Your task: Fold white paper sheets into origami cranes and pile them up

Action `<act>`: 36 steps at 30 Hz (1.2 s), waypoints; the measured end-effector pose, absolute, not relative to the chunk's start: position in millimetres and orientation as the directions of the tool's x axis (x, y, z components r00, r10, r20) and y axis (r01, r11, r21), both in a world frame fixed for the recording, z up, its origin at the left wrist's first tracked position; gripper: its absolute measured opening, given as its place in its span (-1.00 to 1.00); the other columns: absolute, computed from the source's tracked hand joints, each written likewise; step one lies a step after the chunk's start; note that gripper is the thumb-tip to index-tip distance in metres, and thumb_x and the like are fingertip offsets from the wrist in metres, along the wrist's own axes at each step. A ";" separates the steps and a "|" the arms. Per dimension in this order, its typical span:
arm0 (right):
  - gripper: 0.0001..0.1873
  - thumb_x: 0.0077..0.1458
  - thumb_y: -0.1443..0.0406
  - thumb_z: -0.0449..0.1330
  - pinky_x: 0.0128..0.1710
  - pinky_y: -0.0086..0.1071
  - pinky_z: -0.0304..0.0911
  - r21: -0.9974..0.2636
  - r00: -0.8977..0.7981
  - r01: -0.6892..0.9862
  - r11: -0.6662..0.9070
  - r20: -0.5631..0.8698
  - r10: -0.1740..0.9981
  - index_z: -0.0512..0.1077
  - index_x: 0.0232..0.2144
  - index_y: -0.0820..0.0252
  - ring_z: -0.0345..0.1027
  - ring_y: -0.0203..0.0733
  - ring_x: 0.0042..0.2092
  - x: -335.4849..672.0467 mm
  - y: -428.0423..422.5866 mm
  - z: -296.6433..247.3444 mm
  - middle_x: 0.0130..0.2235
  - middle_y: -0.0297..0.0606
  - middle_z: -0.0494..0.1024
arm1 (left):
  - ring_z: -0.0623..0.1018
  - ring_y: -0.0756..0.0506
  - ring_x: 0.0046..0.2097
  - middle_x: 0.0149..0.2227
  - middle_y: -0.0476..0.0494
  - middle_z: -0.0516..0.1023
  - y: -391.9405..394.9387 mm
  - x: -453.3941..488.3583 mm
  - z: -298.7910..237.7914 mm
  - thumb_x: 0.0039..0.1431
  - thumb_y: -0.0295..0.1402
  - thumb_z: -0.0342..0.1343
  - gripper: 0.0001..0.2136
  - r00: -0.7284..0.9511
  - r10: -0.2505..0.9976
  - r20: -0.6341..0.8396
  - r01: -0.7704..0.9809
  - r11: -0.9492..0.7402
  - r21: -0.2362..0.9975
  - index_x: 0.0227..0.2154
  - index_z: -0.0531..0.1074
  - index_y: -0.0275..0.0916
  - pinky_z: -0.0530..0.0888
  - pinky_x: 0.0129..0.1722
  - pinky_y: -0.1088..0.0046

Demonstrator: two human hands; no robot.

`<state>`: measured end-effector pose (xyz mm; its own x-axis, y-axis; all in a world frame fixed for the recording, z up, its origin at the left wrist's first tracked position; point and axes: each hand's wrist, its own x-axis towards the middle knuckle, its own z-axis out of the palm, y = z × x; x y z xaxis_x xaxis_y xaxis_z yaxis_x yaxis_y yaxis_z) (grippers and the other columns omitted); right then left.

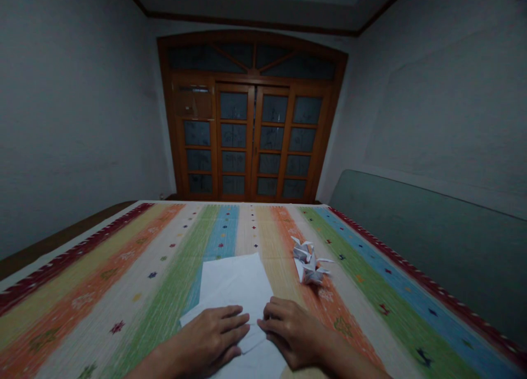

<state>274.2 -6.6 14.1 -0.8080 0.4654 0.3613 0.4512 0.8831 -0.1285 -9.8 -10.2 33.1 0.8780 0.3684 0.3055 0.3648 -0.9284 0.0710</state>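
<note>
White paper (234, 280) lies on the striped cloth in front of me, with creases and overlapping edges near my hands. My left hand (214, 332) rests palm down on it, fingers stretched out to the right. At the paper's right side, my right hand (290, 327) has its fingers curled, with thumb and fingertips closed on a paper edge. A folded edge shows between the two hands, and my palms hide part of the paper below. Beyond my right hand stand several folded paper cranes (312, 266), grouped close together.
A tablecloth (164, 280) with coloured stripes and small figures covers the table. A greenish panel (432, 230) rises along the table's right side. Wooden doors (253, 137) with glass panes stand past the far edge, and pale walls flank both sides.
</note>
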 end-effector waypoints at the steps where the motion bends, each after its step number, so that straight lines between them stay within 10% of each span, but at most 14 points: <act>1: -0.76 0.19 0.41 0.18 -0.31 -0.32 0.25 -0.124 -0.810 0.452 0.883 0.358 0.464 0.52 -0.09 0.24 0.41 -0.07 -0.24 274.4 -6.7 14.6 -0.22 -0.11 0.57 | 0.59 -0.31 0.19 0.17 -0.23 0.62 -10.3 -9.5 31.9 0.42 -0.37 0.16 -0.66 0.874 0.357 0.329 0.358 -0.932 0.061 0.21 0.46 -0.21 0.59 0.14 0.16; 14: -0.87 0.24 0.42 0.23 -0.33 -0.37 0.25 -0.172 -0.740 0.488 0.856 0.438 0.510 0.58 -0.19 0.21 0.45 -0.14 -0.28 269.8 -7.0 10.3 -0.26 -0.15 0.60 | 0.66 -0.21 0.09 0.04 -0.20 0.70 -9.2 -4.8 39.2 0.29 -0.51 0.17 -0.71 0.814 0.442 0.377 0.335 -0.887 0.316 0.04 0.57 -0.21 0.52 0.22 0.20; 36: -0.92 0.22 0.44 0.23 -0.37 -0.40 0.21 -0.121 -0.695 0.490 0.863 0.543 0.471 0.52 -0.28 0.21 0.41 -0.19 -0.34 266.3 -4.1 0.7 -0.33 -0.19 0.57 | 0.65 -0.21 0.07 -0.01 -0.21 0.70 -6.1 -10.6 15.9 0.27 -0.48 0.19 -0.88 0.716 0.529 0.456 0.392 -0.845 0.365 -0.18 0.54 -0.18 0.57 0.09 0.28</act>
<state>266.3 -4.1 0.7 -0.6953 0.4708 0.5431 0.4900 0.8633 -0.1211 -10.6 -6.1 15.9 0.7156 0.5291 0.4561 0.3921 -0.8446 0.3645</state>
